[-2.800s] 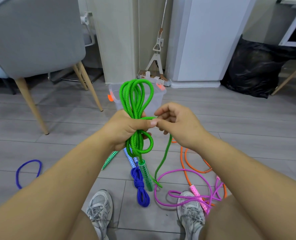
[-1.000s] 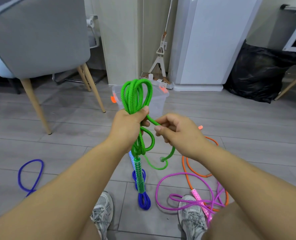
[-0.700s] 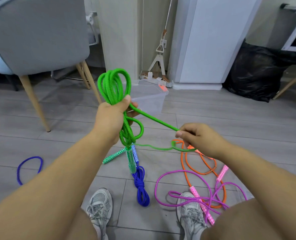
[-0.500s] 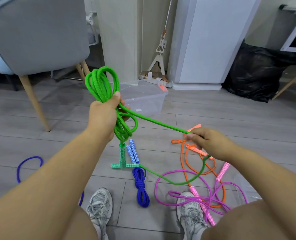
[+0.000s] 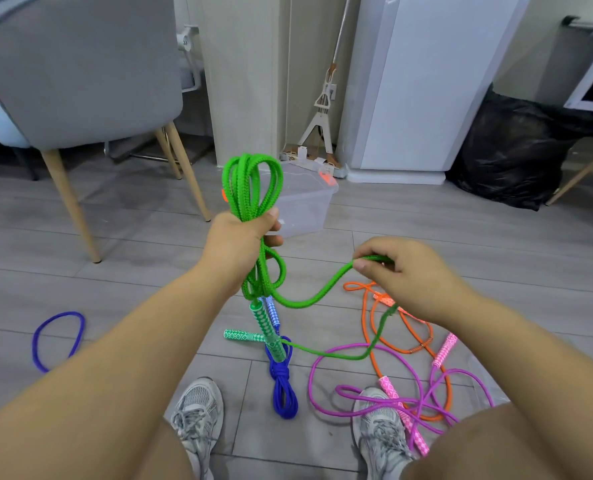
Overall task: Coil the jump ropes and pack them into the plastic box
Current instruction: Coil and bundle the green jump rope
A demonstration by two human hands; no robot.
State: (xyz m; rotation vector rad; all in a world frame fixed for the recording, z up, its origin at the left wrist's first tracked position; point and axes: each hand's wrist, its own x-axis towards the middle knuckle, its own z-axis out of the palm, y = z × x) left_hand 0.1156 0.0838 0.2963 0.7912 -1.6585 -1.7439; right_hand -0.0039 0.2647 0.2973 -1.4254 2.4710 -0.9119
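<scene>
The left hand (image 5: 239, 240) clenches the coiled green braided jump rope (image 5: 253, 188), right hand (image 5: 402, 271) pinching its slack tail (binding stage, probably). Next: wind it beneath that fist; the clear plastic box (image 5: 302, 209) sits beyond.

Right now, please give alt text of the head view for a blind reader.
The left hand grips a coiled green jump rope while the right hand pinches its loose strand; a clear plastic box stands behind.

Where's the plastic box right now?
Head view, centre: the plastic box sits on the floor behind the green rope coil, right of the grey chair.
</scene>
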